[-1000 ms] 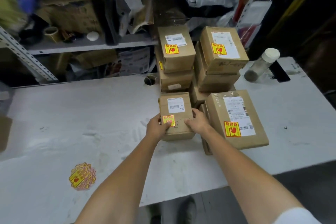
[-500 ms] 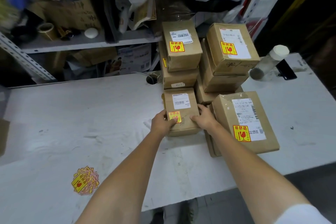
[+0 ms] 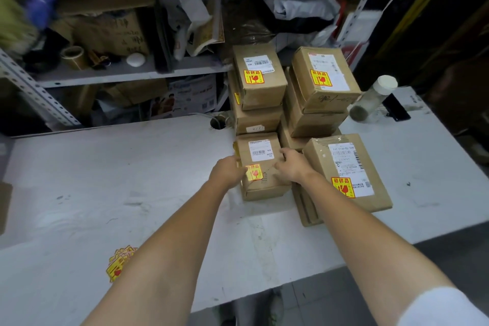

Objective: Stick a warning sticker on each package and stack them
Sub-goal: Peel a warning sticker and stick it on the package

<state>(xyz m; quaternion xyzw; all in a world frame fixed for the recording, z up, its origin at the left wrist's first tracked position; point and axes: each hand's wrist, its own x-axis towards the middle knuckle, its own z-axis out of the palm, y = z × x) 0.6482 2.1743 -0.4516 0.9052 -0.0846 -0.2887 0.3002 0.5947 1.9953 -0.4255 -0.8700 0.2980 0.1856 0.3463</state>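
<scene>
Gripping the small package (image 3: 267,185) at centre frame, my left hand (image 3: 229,171) curls round its left edge and my right hand (image 3: 291,167) clamps its right edge. It rests on the table (image 3: 105,180), just below the stacked packages (image 3: 258,87), with its warning sticker (image 3: 254,172) beside my left hand. Spare stickers (image 3: 119,263) lie at lower left.

a white table (image 3: 105,180), scuffed with grey marks, has a round hole (image 3: 217,122) near its far edge. a clear bottle (image 3: 373,99) with a white cap lies at the table's far right, with a black object (image 3: 395,111) just beside it. behind the table, a grey metal shelf (image 3: 127,74) carries a roll of tape (image 3: 73,57), a small white lid (image 3: 135,59) and a cardboard carton (image 3: 113,34) with writing on it. crumpled plastic bags (image 3: 299,0) sit higher up. a perforated metal post (image 3: 37,92) slants at the left.
</scene>
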